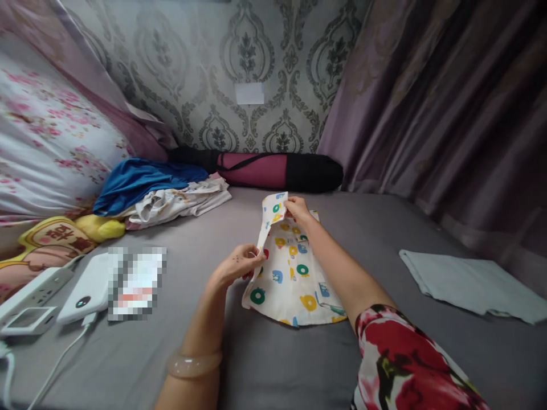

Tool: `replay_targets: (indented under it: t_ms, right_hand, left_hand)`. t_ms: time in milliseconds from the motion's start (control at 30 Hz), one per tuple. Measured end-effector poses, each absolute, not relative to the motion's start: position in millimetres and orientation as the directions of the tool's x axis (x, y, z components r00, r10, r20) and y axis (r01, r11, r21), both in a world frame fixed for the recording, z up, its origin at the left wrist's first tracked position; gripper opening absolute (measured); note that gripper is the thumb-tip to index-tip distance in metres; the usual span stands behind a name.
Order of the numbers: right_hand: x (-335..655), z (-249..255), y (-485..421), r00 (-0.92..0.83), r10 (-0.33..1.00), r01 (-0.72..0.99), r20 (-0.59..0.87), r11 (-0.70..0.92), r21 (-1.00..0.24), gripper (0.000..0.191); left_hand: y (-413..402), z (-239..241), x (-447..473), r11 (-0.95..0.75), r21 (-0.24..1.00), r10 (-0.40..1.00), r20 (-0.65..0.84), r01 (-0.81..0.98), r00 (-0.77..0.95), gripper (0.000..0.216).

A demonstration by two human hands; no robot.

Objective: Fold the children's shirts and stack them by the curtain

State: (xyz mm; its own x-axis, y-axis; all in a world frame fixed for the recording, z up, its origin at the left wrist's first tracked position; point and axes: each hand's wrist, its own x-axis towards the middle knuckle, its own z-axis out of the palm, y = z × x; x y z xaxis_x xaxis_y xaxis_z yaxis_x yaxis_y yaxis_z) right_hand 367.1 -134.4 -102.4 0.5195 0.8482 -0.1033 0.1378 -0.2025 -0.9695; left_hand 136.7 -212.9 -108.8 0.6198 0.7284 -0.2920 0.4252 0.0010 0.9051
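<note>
A white piece of children's clothing with yellow, green and blue prints lies spread on the grey sheet; I cannot tell its exact kind. My left hand pinches its left edge about midway up. At the far end my right hand grips the raised top corner between thumb and fingers. Between both hands a narrow flap of the fabric stands up off the rest. My right forearm crosses over the garment's right side and hides part of it.
A pale grey-green folded cloth lies at right. On the left are a power bank with a cable, a power strip and a yellow plush cushion. Behind them are blue clothing and a maroon-black bag against the wall.
</note>
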Motion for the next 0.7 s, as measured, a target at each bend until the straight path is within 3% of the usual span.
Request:
replay_targets:
  t_ms: [133,233,400,600,700]
  right_hand:
    - [388.7,-118.8,-155.0,0.578,0.808,0.224,-0.109,-0.286,-0.932,0.026]
    - [405.0,-126.5,-172.5,0.631,0.770,0.324,-0.095,-0.373,-0.870,0.034]
    - [411.2,-125.9,-181.0,0.594,0.794,0.722,0.129,-0.454,-0.522,0.039]
    - [376.1,-129.1,-167.0,0.290,0.933,0.915,0.212,-0.206,-0.348,0.042]
    - [356.0,-135.8,-159.6,0.091,0.981,0.958,0.171,-0.039,-0.284,0.047]
  left_hand:
    - [-214.1,-108.1,141.4,0.024,0.900,0.714,-0.320,0.434,0.623,0.055]
    - [-210.9,-108.9,140.0,0.047,0.904,0.782,-0.298,0.424,0.548,0.055]
    - [-203.9,-118.0,137.4,0.049,0.901,0.859,-0.258,0.432,0.442,0.050]
    - [-202.3,-127.7,143.1,-0.101,0.895,0.883,-0.120,0.434,0.454,0.034]
    - [-203.9,-127.8,145.2,-0.204,0.858,0.864,-0.069,0.472,0.499,0.028]
